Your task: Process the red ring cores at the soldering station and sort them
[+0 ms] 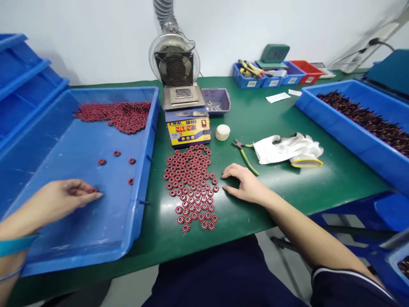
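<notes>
My left hand point(72, 196) is over the large blue tray point(96, 238), its fingertips pinched on a small red toothed ring point(94, 190), mostly hidden by the fingers. Several like rings lie loose on the tray floor, and a dense pile of them point(128, 116) sits at its far end. On the green table, my right hand point(243, 183) rests with thumb and fingers apart, holding nothing. Just left of its fingertips spreads a flat cluster of red toothed rings point(194, 187), lying with their round holes facing up.
Behind the cluster stands a blue-and-yellow solder pot point(188, 128) under a fan point(175, 68). A round white tin point(223, 132), green-handled cutters point(245, 157) and white gloves point(284, 149) lie right of it. A blue bin of dark parts point(348, 123) stands far right; small bins point(249, 81) line the wall.
</notes>
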Motion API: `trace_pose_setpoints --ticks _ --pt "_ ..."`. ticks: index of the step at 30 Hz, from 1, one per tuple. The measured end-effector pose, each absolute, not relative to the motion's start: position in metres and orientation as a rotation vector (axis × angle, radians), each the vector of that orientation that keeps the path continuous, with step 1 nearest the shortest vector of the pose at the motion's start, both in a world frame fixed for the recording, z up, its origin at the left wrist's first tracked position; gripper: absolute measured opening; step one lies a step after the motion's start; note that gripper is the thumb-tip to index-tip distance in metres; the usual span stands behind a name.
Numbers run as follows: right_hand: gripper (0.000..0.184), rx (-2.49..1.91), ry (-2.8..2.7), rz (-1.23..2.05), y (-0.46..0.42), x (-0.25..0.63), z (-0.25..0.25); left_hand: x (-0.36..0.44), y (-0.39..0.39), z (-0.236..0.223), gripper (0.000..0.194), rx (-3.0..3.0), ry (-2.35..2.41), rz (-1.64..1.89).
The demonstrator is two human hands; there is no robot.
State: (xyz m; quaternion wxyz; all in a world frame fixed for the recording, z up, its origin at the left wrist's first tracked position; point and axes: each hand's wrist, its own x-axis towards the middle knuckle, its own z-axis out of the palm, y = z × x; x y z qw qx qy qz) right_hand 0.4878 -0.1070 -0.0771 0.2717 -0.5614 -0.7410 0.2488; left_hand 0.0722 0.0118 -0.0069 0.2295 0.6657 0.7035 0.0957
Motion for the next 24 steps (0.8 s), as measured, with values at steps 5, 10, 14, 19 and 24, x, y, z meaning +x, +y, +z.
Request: trace_pose_setpoints --ticks 5,10,14,19,24 --pt "0.022 -1.500 -2.039 0.715 -0.103 0.478 -0.075 0.087 0.016 -0.033 0.046 1.617 1.850 0.254" --pt "0.034 -1.589 -1.953 0.713 -0.109 0.470 -0.078 0.103 0.032 -0.007 0.036 1.703 1.879 0.115" --pt "0.029 -1.672 -1.852 0.673 -0.114 0.459 -0.082 0.133 0.023 0.033 0.029 1.883 2.025 0.405" --pt "0.016 -1.505 -1.577 0.886 -0.110 0.462 -0.080 0.198 -0.007 0.051 0.027 2.187 1.499 1.187" --pt "0.031 -1.285 -1.103 1.269 -0.082 0.471 -0.057 0.231 -0.013 0.016 0.020 2.269 0.983 1.005"
